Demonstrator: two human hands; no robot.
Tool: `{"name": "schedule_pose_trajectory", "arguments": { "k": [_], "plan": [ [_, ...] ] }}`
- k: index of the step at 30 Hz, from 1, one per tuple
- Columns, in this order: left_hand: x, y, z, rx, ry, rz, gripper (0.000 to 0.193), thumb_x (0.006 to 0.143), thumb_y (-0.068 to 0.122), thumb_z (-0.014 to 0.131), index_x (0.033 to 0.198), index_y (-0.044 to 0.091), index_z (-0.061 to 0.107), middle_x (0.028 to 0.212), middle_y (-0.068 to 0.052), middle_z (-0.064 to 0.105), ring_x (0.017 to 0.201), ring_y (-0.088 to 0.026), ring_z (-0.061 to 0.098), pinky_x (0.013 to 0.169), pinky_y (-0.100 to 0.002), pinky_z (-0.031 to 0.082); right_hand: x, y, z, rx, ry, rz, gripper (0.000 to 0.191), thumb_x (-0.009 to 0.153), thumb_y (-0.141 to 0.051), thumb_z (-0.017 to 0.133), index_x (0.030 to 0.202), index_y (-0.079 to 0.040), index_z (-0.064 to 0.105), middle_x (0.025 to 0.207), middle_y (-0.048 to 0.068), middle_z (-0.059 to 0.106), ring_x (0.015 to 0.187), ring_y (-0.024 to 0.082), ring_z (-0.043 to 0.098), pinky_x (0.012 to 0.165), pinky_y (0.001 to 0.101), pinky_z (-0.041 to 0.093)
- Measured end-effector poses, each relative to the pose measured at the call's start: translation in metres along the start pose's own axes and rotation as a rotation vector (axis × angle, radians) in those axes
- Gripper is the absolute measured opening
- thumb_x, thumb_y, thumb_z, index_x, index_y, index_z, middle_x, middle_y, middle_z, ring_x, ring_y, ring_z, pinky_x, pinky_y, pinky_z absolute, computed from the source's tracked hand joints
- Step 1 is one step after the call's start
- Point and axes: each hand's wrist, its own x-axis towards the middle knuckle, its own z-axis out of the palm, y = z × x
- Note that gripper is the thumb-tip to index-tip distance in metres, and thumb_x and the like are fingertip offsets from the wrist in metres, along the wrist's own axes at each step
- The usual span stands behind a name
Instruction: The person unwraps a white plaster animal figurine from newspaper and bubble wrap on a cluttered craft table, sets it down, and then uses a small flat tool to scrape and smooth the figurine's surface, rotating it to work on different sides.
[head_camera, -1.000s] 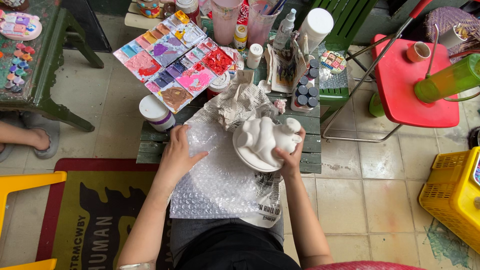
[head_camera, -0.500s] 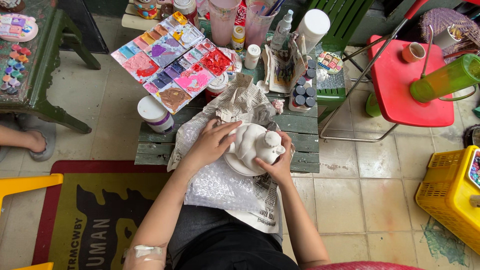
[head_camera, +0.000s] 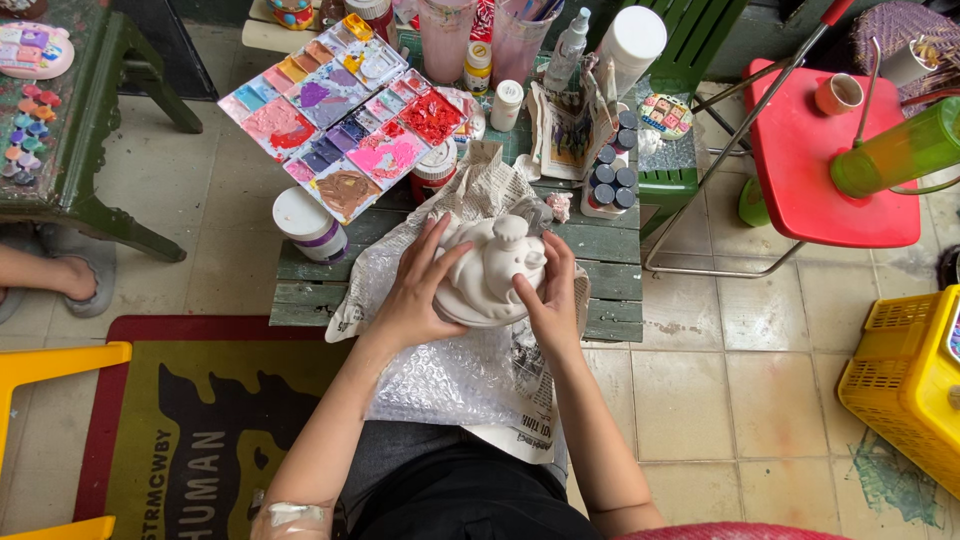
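Observation:
A white unpainted plaster figure (head_camera: 495, 265) on a round base rests at the front of a low green wooden table (head_camera: 610, 275). My left hand (head_camera: 420, 285) grips its left side, fingers spread over the top. My right hand (head_camera: 550, 300) holds its right side. Under the figure lie a sheet of bubble wrap (head_camera: 450, 375) and crumpled newspaper (head_camera: 490, 185), both hanging over the table edge onto my lap.
A large paint palette (head_camera: 340, 110) with many colours, white paint jars (head_camera: 310, 225), small paint pots (head_camera: 608, 175) and bottles crowd the table. A red stool (head_camera: 820, 185) and yellow basket (head_camera: 905, 375) stand right. Another person's foot (head_camera: 60, 280) shows at left.
My left hand left the bubble wrap and came onto the figure. Both hands carried the figure from above my lap forward onto the table.

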Motion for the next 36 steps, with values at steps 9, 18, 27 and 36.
{"name": "schedule_pose_trajectory", "arguments": {
  "k": [9, 18, 27, 36],
  "plan": [
    [0.001, -0.004, -0.014, -0.148, 0.04, -0.027, 0.11, 0.066, 0.024, 0.09, 0.159, 0.014, 0.032, 0.167, -0.02, 0.028, 0.154, -0.041, 0.032, 0.124, -0.049, 0.034, 0.007, -0.01, -0.029, 0.24, -0.143, 0.0, 0.067, 0.104, -0.033, 0.054, 0.158, -0.005, 0.028, 0.165, 0.019, 0.035, 0.156, 0.028, 0.03, 0.127, 0.0421, 0.023],
    [-0.005, -0.014, -0.013, -0.139, 0.047, -0.054, 0.109, 0.068, 0.018, 0.09, 0.158, 0.013, 0.03, 0.166, -0.021, 0.028, 0.153, -0.043, 0.032, 0.121, -0.05, 0.035, 0.0, 0.005, -0.023, -0.703, -0.148, -0.069, 0.087, 0.089, -0.022, 0.078, 0.161, -0.006, 0.03, 0.165, 0.019, 0.039, 0.152, 0.035, 0.034, 0.123, 0.0464, 0.023],
    [0.0, -0.006, -0.002, -0.059, 0.139, -0.096, 0.113, 0.058, 0.008, 0.092, 0.154, 0.016, 0.034, 0.16, -0.016, 0.036, 0.147, -0.042, 0.038, 0.12, -0.052, 0.037, -0.004, 0.013, -0.008, -0.737, -0.219, -0.167, 0.138, 0.061, -0.045, 0.097, 0.16, 0.001, 0.012, 0.164, 0.027, 0.026, 0.153, 0.042, 0.028, 0.125, 0.0479, 0.027],
    [0.005, 0.002, 0.005, 0.068, 0.151, -0.059, 0.114, 0.053, 0.01, 0.093, 0.151, 0.016, 0.037, 0.156, -0.016, 0.039, 0.144, -0.042, 0.04, 0.119, -0.052, 0.038, -0.002, 0.024, -0.007, -0.861, -0.198, -0.262, 0.124, 0.053, -0.046, 0.098, 0.153, 0.001, 0.039, 0.162, 0.027, 0.036, 0.154, 0.047, 0.022, 0.123, 0.0507, 0.022]
  ]
}}
